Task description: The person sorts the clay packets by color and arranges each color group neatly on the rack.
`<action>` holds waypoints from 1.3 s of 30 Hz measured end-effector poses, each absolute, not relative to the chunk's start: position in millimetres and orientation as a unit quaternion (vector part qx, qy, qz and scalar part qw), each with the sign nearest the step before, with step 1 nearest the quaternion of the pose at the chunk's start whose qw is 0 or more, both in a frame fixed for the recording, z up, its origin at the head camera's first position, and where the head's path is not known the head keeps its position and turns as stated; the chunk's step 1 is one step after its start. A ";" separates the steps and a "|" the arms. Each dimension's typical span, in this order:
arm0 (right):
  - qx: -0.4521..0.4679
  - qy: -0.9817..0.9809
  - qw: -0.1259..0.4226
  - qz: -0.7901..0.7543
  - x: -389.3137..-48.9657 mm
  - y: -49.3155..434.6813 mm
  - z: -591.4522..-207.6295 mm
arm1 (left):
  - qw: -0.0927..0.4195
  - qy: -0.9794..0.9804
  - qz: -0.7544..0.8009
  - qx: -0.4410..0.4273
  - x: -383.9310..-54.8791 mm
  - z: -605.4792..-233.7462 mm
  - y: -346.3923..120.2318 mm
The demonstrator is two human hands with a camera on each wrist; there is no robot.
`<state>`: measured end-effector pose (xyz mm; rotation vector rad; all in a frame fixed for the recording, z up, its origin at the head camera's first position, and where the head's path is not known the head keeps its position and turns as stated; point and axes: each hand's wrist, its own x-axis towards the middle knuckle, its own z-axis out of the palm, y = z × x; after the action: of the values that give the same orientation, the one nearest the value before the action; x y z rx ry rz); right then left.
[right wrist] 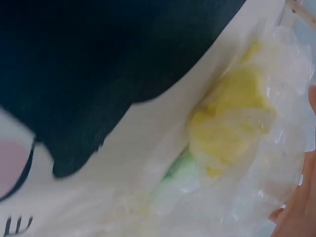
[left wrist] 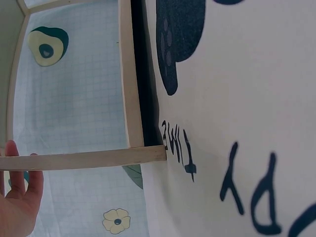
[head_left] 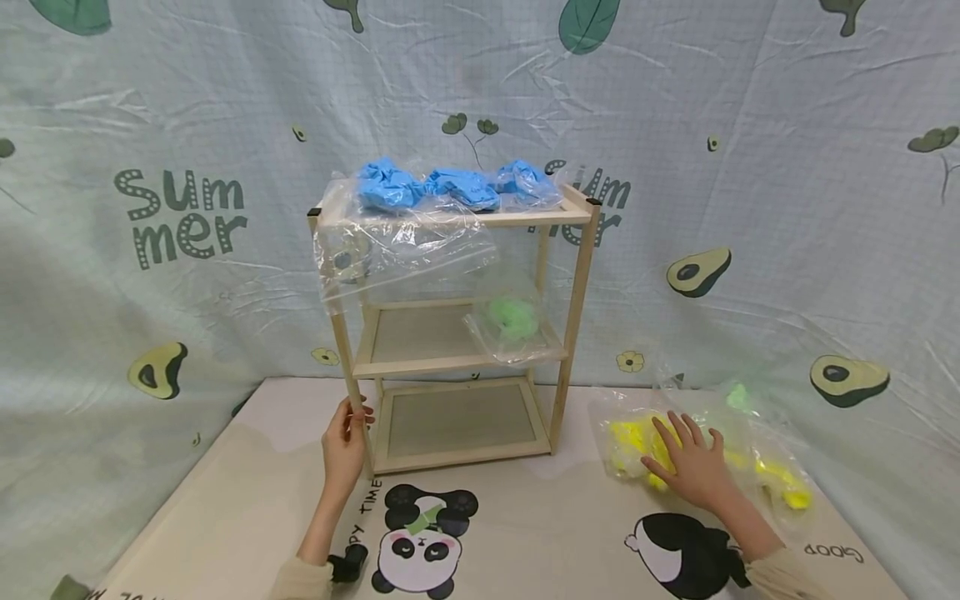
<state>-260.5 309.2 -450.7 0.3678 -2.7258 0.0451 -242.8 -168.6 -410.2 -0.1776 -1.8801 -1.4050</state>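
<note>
A small wooden shelf rack (head_left: 459, 364) with three levels stands on the table. My left hand (head_left: 346, 446) grips its front left post; in the left wrist view the fingers (left wrist: 35, 185) pass around that post (left wrist: 84, 160). My right hand (head_left: 693, 467), fingers spread, is over clear plastic bags with yellow contents (head_left: 630, 435) at the right; contact with them is hard to tell. Another bag with yellow contents (head_left: 783, 483) lies just right of the hand. The right wrist view shows a yellow-filled bag (right wrist: 229, 121) close up, the hand partly cut off.
Bags with crumpled blue contents (head_left: 461, 188) lie on the top shelf, and a clear zip bag (head_left: 408, 250) hangs over its front edge. One bag with a green lump (head_left: 513, 318) sits on the middle shelf. Behind hangs a printed curtain (head_left: 750, 167).
</note>
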 end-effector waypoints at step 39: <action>0.185 -0.961 0.187 -0.089 -295.7 395.2 -447.3 | 0.383 -0.743 -0.546 -0.055 -243.0 -411.6 -168.2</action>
<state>-295.7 395.2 -447.3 0.5219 -2.7033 -0.2504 -243.0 -168.2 -411.6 -0.1396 -1.8950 -1.3936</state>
